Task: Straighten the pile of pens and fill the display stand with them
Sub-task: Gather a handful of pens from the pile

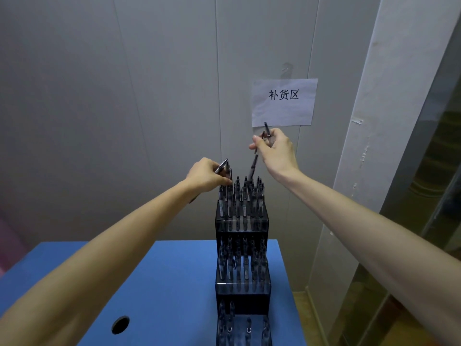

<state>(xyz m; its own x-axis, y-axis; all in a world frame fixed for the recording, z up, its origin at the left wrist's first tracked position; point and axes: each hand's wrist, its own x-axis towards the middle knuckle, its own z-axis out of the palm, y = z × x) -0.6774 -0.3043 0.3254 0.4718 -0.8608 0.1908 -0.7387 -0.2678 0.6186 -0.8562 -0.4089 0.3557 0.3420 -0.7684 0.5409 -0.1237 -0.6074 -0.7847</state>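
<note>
A dark stepped display stand (241, 226) rises in three tiers on the blue table (159, 283), with several dark pens upright in its holes. My left hand (207, 174) is at the top tier's left corner and grips a few pens (222, 166), its fingertips touching the standing pens. My right hand (275, 148) is raised above the top tier and pinches two pens; one pen (253, 168) points down toward the top row, the other pen (267, 129) sticks up above my fingers.
A white paper sign (284, 102) with printed characters is taped on the grey wall behind. A round hole (120, 324) is in the table's near left. A white pillar (369, 146) and a glass panel stand at the right.
</note>
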